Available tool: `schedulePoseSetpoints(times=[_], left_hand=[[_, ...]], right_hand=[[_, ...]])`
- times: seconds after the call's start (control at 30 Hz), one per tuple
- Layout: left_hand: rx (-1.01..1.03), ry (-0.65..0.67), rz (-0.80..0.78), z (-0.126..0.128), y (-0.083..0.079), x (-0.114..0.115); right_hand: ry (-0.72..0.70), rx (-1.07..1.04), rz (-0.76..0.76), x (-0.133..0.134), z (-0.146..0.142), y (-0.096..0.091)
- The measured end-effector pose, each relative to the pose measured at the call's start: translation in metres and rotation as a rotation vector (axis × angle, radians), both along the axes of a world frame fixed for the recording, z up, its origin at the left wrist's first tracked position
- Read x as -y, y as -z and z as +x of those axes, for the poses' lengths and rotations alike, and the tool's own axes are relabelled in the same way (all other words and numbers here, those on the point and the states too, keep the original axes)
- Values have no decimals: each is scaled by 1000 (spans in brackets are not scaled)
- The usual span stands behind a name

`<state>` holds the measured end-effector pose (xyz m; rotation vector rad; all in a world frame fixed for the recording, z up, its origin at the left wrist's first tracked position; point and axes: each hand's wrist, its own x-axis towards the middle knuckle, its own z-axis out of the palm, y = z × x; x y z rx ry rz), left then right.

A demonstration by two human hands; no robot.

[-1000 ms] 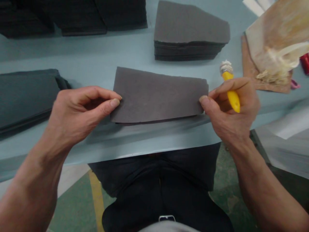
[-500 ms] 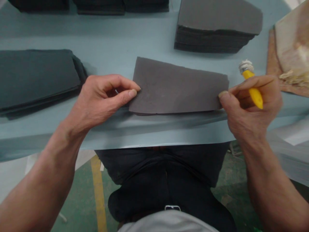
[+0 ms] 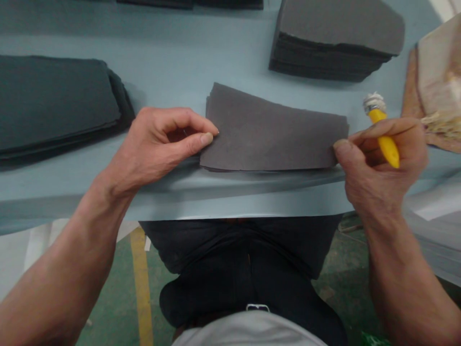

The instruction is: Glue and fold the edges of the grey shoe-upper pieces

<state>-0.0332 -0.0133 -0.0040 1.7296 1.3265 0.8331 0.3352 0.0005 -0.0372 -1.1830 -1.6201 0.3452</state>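
Note:
A dark grey tapered piece of sheet material (image 3: 273, 132) lies across the table in front of me, wider at its left end. Other layers peek out under its left and lower edges. My left hand (image 3: 169, 142) pinches its left edge between thumb and forefinger. At the narrow right end, my right hand (image 3: 385, 154) grips the corner with thumb and forefinger. A small brush with a yellow handle (image 3: 389, 151) is tucked between that hand's fingers, its whitish, clogged head pointing up and away from me.
Behind to the right stands a thick stack of similar grey pieces (image 3: 338, 33). A dark green-grey stack (image 3: 54, 105) lies left, with more dark stacks (image 3: 223, 4) at the far edge. A brown board with dried yellowish residue (image 3: 441, 122) is at far right. The pale blue table covering (image 3: 234, 202) ends before my waist.
The view has shifted slightly, so most things sit a little differently in it. The top piece's left edge now shows layers beneath it. Both hands keep their grip.

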Motion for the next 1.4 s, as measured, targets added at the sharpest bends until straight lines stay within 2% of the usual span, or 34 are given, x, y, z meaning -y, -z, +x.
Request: schedulePoseSetpoints(times=[0.2, 0.4, 0.67, 1.07, 1.4], left_hand=[[49, 30, -61, -1, -1, -5], [81, 24, -111, 0, -5, -8], [123, 62, -98, -2, -3, -8], [154, 31, -73, 1, -4, -7], [52, -9, -60, 4, -4, -4]], right_hand=[[49, -11, -35, -2, 3, 1], [27, -12, -6, -5, 3, 1], [29, -6, -37, -4, 6, -1], [53, 18, -26, -4, 5, 2], [-12, -14, -20, -3, 2, 2]])
